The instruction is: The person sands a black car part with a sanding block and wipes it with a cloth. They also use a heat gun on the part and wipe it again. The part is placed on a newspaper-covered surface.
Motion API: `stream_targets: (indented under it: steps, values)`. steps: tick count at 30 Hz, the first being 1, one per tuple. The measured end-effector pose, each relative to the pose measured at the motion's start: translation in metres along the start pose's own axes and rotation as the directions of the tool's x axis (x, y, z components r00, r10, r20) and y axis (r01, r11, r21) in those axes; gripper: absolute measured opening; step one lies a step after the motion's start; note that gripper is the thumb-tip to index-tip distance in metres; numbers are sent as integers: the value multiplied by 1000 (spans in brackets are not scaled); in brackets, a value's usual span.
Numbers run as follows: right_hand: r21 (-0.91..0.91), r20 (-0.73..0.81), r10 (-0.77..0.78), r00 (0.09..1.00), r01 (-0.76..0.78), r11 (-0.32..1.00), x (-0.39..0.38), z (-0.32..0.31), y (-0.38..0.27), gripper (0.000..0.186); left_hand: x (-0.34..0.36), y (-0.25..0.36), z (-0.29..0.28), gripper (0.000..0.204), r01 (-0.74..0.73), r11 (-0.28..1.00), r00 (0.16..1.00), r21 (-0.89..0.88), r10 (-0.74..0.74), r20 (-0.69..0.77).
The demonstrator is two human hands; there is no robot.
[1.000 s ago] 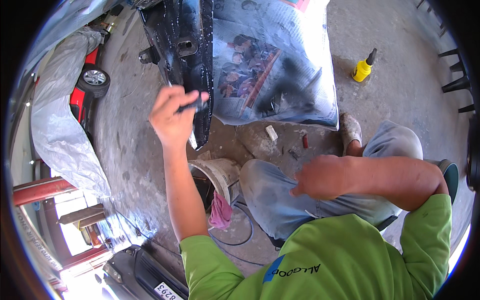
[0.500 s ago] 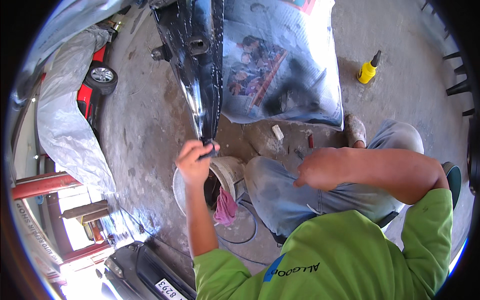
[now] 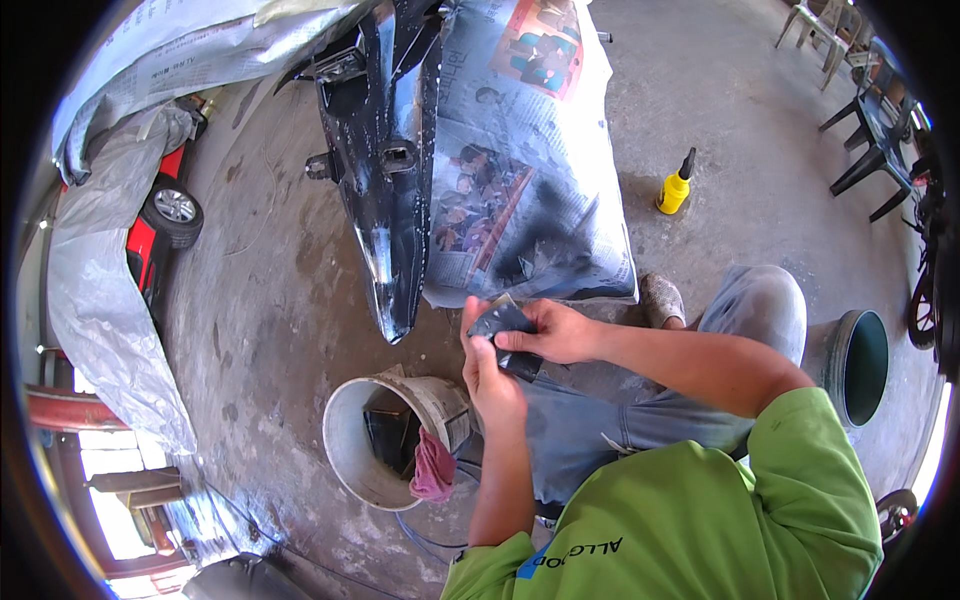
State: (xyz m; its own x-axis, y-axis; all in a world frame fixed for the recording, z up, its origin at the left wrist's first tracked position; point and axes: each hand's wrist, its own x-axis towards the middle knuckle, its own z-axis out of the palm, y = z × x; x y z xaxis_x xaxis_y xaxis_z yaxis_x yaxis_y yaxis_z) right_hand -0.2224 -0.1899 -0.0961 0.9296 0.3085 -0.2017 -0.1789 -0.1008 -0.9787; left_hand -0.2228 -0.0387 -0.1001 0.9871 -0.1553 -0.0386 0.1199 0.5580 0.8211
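Observation:
In front of my lap both hands hold a folded piece of black sandpaper. My left hand grips it from the left, thumb across its face. My right hand pinches its right side. Just beyond and to the left is a glossy black vehicle panel, wet with white droplets, its narrow end pointing toward me. Neither hand touches the panel. Below its tip stands a white bucket with dark flat pieces inside and a pink cloth over its rim.
Newspaper-covered padding lies right of the panel. A yellow bottle with a black nozzle stands on the concrete floor. Another bucket sits at my right, chairs farther off. A sheet-covered red car is at left. Hoses trail behind the white bucket.
My left hand has left the panel's tip and moved right. My right hand has come off my knee to meet it, and both now hold the sandpaper. The view has shifted.

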Motion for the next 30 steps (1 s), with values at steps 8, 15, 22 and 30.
stream_targets:
  steps: [8,15,22,30]
  values:
    - [337,-524,-103,845,317,887,51,-46,-84,25,6,59,-179,58,-243,82,952,967,211,221]
    - [-33,-799,-270,538,409,912,118,-122,-187,54,1,39,-211,110,103,-111,982,988,171,-83]
    - [-87,-706,-236,667,249,965,111,-90,-145,49,4,33,-216,103,168,-114,979,979,140,-151]
    - [-243,-735,-383,560,309,919,98,-140,-193,55,9,27,-235,96,159,-90,982,983,120,-147]
